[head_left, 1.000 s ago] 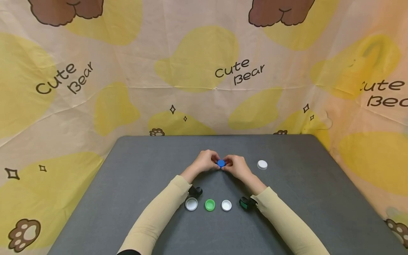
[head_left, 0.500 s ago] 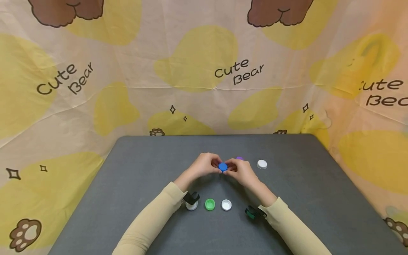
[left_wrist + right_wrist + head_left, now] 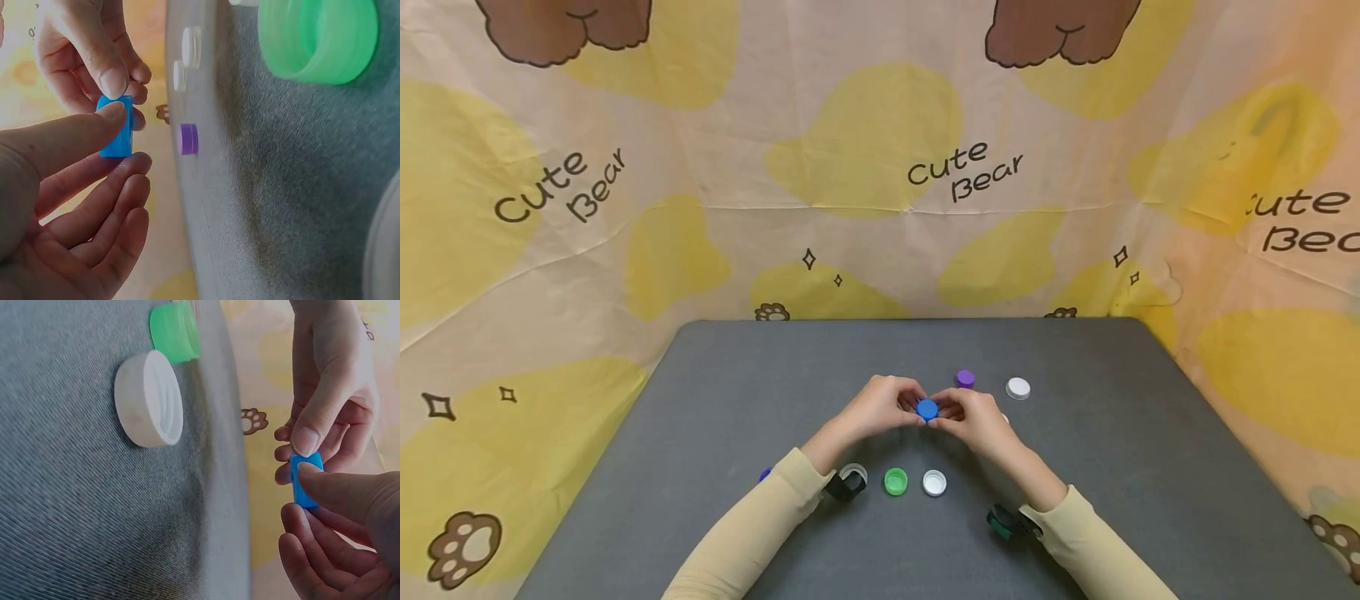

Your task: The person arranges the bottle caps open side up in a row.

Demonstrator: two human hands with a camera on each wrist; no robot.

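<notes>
A small blue bottle cap (image 3: 927,409) is held above the grey table by both hands at once. My left hand (image 3: 880,407) pinches its left side between thumb and fingers. From the right, my right hand (image 3: 976,419) pinches the same cap. Both thumbs lie on the near side of the blue cap (image 3: 116,134) in the left wrist view, with fingers behind it. Seen from the right wrist, the blue cap (image 3: 305,481) stands apart from the table surface. Closer to the person, a green cap (image 3: 896,482) and a white cap (image 3: 935,482) lie with their hollow sides up.
Beyond the right hand sit a purple cap (image 3: 966,379) and a white cap (image 3: 1018,388). Another white cap (image 3: 854,472) is partly covered by the left wrist strap. A dark blue thing (image 3: 764,474) peeks out beside the left sleeve. A patterned cloth (image 3: 865,167) hangs behind the table.
Both hands have drawn back toward the person and slightly right, keeping hold of the blue cap. The purple cap and the dark blue thing by the left sleeve have come into sight.
</notes>
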